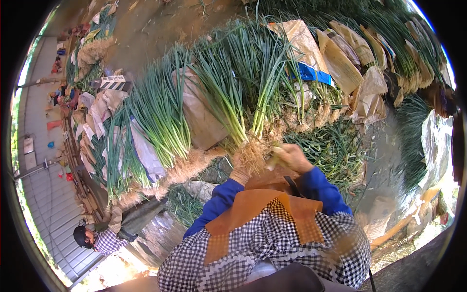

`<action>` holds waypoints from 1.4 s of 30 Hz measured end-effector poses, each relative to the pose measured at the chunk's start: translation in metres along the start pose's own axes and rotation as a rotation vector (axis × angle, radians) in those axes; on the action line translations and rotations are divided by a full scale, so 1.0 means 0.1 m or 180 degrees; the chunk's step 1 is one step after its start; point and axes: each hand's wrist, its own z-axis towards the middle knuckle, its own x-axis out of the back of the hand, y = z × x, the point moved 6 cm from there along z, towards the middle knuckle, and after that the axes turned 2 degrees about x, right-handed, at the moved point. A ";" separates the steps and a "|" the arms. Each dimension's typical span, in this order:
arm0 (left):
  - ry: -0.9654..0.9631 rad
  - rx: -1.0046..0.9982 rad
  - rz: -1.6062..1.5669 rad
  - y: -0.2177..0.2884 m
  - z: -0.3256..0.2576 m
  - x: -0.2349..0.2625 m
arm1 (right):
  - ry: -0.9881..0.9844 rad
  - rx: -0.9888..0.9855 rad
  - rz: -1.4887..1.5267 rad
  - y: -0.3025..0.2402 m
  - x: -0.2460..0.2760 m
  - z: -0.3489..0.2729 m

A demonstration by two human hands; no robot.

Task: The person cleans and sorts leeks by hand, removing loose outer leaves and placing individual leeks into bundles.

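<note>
In front of me stands a bunch of spring onions (237, 117), its long green leaves pointing away and its pale, tangled roots (254, 155) toward my body. My left hand (239, 171) is closed at the root end, its fingers partly hidden behind the roots. Just right of the roots, my right hand (293, 158) is closed with its fingertips together. A small pale piece (273, 164) shows by those fingers, too small to make out. Another upright bunch of green onions (163, 121) leans beside a brown paper sheet (199, 109) on the left.
Loose trimmed leaves (331, 151) lie heaped to the right. More bundles with brown paper sacks (340, 61) line the far right. A wet floor (160, 24) stretches beyond the row. At the lower left, another person (99, 236) works by the onions. An orange apron (258, 204) covers my lap.
</note>
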 end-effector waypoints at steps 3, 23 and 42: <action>-0.0308 0.0163 -0.0053 0.02 0.02 0.09 | 0.0230 -0.1074 0.0370 0.52 0.55 -0.33; 0.0767 -0.0710 0.1702 0.24 0.02 0.64 | 0.0930 -0.0691 -0.0660 1.40 1.73 -0.23; 0.0996 -0.0800 0.2448 0.00 -0.03 0.67 | 0.0038 -0.0629 -0.1614 0.68 0.93 -0.21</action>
